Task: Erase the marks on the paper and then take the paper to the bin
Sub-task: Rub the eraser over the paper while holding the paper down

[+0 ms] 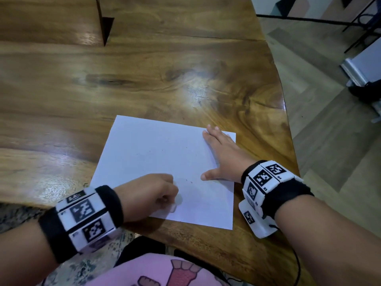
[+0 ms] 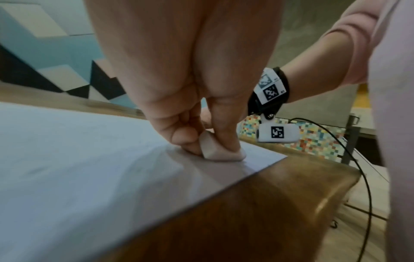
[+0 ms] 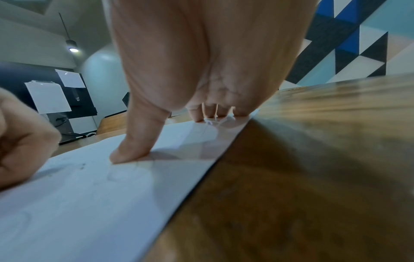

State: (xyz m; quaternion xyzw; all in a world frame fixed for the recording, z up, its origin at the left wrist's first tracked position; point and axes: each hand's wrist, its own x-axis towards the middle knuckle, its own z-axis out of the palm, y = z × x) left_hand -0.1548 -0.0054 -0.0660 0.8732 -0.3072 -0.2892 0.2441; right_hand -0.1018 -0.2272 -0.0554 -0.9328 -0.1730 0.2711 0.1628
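A white sheet of paper (image 1: 156,157) lies flat on the wooden table (image 1: 144,79) near its front edge. Faint pencil specks (image 1: 188,180) remain near the sheet's lower middle. My left hand (image 1: 150,195) pinches a small white eraser (image 2: 215,150) between thumb and fingers and presses it onto the paper near the front edge. My right hand (image 1: 222,153) lies flat with straight, spread fingers on the right side of the sheet, holding it down. In the right wrist view the thumb (image 3: 132,150) and fingertips (image 3: 197,115) press on the paper (image 3: 89,203).
The table's curved right edge (image 1: 286,112) drops to a tiled floor (image 1: 321,141) beside my right hand. A dark triangular stand (image 1: 106,27) sits at the far left of the table. A black cable (image 2: 363,177) hangs from my right wrist. No bin is in view.
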